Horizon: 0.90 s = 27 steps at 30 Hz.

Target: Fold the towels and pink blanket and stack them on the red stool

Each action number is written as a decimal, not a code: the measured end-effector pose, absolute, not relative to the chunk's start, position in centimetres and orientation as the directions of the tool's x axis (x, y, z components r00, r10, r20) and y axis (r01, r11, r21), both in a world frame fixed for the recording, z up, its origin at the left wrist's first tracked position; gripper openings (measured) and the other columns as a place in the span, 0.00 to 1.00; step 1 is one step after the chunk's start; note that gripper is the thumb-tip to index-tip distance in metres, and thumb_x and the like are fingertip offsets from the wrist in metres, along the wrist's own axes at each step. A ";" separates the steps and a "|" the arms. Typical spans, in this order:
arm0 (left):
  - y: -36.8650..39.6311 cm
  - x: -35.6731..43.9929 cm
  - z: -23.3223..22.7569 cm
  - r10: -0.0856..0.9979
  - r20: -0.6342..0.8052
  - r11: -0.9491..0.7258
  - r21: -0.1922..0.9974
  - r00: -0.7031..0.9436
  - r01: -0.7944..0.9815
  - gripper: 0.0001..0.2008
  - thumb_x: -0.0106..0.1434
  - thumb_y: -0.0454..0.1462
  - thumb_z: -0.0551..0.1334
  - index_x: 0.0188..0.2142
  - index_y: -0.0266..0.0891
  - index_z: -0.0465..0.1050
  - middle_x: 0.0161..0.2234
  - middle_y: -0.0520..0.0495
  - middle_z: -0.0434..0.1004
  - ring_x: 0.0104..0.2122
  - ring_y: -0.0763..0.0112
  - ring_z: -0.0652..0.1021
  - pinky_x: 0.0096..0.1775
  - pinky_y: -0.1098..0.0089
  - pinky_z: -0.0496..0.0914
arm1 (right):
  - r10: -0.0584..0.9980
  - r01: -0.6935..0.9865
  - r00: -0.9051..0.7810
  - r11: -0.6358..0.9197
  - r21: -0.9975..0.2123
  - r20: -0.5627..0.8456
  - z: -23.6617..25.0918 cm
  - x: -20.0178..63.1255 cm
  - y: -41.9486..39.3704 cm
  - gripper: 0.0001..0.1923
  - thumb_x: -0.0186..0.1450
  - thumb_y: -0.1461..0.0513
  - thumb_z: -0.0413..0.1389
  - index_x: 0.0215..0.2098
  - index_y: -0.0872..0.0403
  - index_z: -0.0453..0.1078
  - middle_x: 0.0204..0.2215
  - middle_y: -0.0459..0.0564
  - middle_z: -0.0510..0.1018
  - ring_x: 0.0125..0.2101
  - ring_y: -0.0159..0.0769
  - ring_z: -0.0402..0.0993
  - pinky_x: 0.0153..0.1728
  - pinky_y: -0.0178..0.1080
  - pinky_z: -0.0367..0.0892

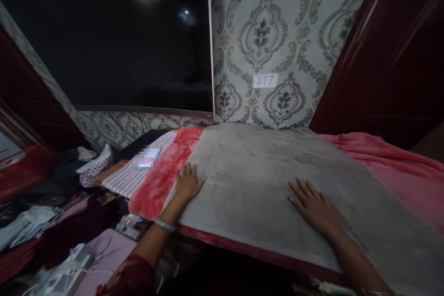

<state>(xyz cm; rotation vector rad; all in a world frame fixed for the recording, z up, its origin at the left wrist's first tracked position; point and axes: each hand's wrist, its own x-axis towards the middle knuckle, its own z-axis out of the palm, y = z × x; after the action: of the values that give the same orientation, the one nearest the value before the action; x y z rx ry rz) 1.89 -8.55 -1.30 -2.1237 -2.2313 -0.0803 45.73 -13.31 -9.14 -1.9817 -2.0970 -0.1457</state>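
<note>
A grey plush blanket [249, 194] lies spread out before me, with a dark red edge along its near side. Flat on its left border rests my left hand [188, 184], open, fingers spread, a bracelet at the wrist. My right hand [314, 206] is also open, its palm down on the grey surface right of the middle. Under or beside the grey blanket, a coral-red plush fabric [163, 173] shows on the left. More pinkish-red fabric [391, 166] lies in loose folds on the right. Neither hand grasps anything.
A striped cloth [130, 178] lies at the left end, partly blurred. A large dark television [114, 41] stands behind. A paper marked 277 [265, 80] is on the patterned wall. Lower left are heaped clothes [31, 222] and a white power strip [69, 270].
</note>
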 end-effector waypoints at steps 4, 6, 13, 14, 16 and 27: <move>-8.3 -0.7 -0.3 0.981 0.128 0.127 0.156 -0.148 0.979 0.23 0.70 0.40 0.52 0.60 0.31 0.66 0.62 0.29 0.67 0.63 0.50 0.67 0.59 0.54 0.64 | 0.960 0.992 -0.049 0.078 -0.096 0.277 -9.7 46.0 -13.2 0.34 0.71 0.43 0.39 0.69 0.44 0.59 0.70 0.52 0.58 0.68 0.56 0.52 0.60 0.68 0.58; -7.4 -1.6 0.5 0.976 0.106 0.162 0.222 -0.189 0.961 0.21 0.69 0.36 0.51 0.57 0.31 0.69 0.57 0.31 0.73 0.58 0.55 0.72 0.57 0.61 0.66 | 0.956 0.992 -0.054 0.084 -0.095 0.288 -10.0 46.0 -13.1 0.34 0.71 0.43 0.39 0.69 0.44 0.59 0.70 0.52 0.58 0.68 0.56 0.52 0.60 0.68 0.58; -4.5 -2.9 1.4 0.959 0.018 0.266 0.281 -0.282 0.922 0.16 0.68 0.38 0.52 0.44 0.37 0.77 0.44 0.38 0.82 0.44 0.58 0.81 0.42 0.66 0.72 | 0.982 0.995 0.002 0.017 -0.096 0.191 -9.7 45.7 -13.2 0.34 0.71 0.45 0.37 0.71 0.44 0.55 0.72 0.48 0.51 0.71 0.51 0.45 0.65 0.63 0.52; -4.7 -2.9 1.1 0.952 0.037 0.281 0.279 -0.303 0.918 0.15 0.68 0.38 0.52 0.44 0.37 0.77 0.44 0.37 0.82 0.44 0.56 0.80 0.41 0.64 0.72 | 0.983 0.995 0.008 0.010 -0.097 0.183 -9.5 45.6 -13.3 0.33 0.71 0.45 0.37 0.72 0.43 0.54 0.72 0.47 0.51 0.71 0.51 0.44 0.65 0.63 0.51; -5.2 -2.8 0.6 0.942 0.078 0.296 0.272 -0.328 0.916 0.16 0.68 0.39 0.51 0.45 0.37 0.76 0.43 0.35 0.81 0.44 0.52 0.80 0.40 0.61 0.71 | 0.985 0.994 0.013 0.006 -0.109 0.170 -9.2 45.4 -13.3 0.33 0.71 0.44 0.38 0.72 0.43 0.54 0.72 0.47 0.50 0.71 0.50 0.42 0.66 0.62 0.50; 2.6 -3.4 2.6 0.979 0.002 0.200 0.237 -0.206 0.951 0.16 0.64 0.46 0.51 0.26 0.42 0.67 0.31 0.42 0.80 0.36 0.55 0.80 0.34 0.63 0.73 | 0.979 0.857 0.046 0.064 -0.511 0.200 -4.5 50.2 -10.3 0.28 0.67 0.56 0.53 0.64 0.51 0.67 0.60 0.55 0.73 0.59 0.46 0.70 0.59 0.49 0.66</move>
<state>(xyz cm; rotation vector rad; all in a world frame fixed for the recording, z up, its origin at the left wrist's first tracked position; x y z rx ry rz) -3.44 2.62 2.56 -2.0645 -2.5438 -0.3071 50.17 -10.29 -4.48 -1.8246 -1.8427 0.3136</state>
